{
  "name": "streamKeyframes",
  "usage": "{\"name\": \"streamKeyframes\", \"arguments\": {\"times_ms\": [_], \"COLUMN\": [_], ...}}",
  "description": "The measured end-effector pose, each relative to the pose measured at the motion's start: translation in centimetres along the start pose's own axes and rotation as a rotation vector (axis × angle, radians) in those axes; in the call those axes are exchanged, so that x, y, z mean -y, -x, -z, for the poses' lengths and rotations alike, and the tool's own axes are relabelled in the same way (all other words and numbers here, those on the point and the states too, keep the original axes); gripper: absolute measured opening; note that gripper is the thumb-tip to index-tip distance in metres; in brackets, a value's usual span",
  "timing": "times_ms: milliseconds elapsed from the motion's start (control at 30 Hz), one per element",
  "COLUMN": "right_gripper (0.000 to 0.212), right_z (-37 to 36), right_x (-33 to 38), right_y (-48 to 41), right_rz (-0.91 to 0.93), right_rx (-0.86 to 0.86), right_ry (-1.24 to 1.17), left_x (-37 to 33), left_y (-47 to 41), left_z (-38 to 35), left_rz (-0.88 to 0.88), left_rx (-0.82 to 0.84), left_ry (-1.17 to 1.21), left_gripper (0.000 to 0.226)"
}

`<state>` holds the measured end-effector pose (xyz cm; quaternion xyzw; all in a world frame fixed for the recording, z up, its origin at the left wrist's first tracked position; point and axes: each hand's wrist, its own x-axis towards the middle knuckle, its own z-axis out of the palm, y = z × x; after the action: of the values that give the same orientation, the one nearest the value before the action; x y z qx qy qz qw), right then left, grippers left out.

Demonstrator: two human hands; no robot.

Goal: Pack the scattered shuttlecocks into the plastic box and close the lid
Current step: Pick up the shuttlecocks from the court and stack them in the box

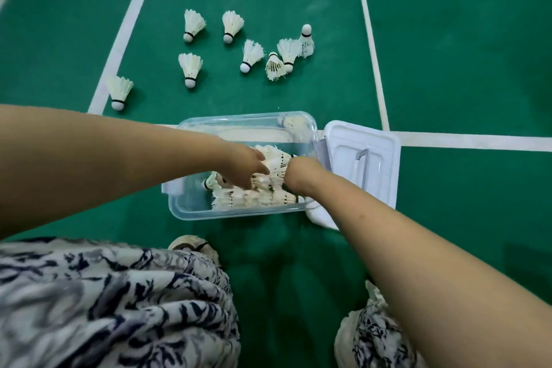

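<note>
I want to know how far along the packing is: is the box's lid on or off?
Off. The lid lies on the floor beside the open plastic box, on its right.

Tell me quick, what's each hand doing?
Left hand: open, fingers on the shuttlecocks in the box.
Right hand: fingers hidden, cannot tell.

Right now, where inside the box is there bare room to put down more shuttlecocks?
The clear plastic box has bare floor along its far wall and in its near left corner. The middle to near right is crowded with white feather shuttlecocks, where the left hand and right hand work.
</note>
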<state>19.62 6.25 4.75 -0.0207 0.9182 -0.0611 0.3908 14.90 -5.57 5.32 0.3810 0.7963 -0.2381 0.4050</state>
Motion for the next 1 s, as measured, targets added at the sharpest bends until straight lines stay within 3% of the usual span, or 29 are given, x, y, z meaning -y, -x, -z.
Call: {"name": "streamKeyframes", "arguments": {"times_ms": [133,333,700,1000], "right_gripper": [0.030,0.036,0.031,0.032], "right_z": [1.4,3.7,6.0,8.1], "right_x": [-0.4,1.1,5.2,6.9], "right_y": [2.3,6.5,13.6,16.3], "right_rz": [-0.007,-0.031,0.049,0.083], "right_rx": [-0.121,-0.295,-0.601,-0.686], "right_ry": [-0.042,-0.233,-0.312,-0.252], "left_x": [1.7,2.6,0.9,0.6], "left_y": [4.5,12.1,20.9,24.6], "left_z": [3.0,4.5,2.3,1.7], "left_rz": [0.101,0.219,0.278,0.310], "left_rx": [-0.078,-0.345,-0.429,-0.404], "left_ry": [0.030,0.161,0.189,0.247], "left_gripper": [0.053,0.049,0.055,0.056]}}
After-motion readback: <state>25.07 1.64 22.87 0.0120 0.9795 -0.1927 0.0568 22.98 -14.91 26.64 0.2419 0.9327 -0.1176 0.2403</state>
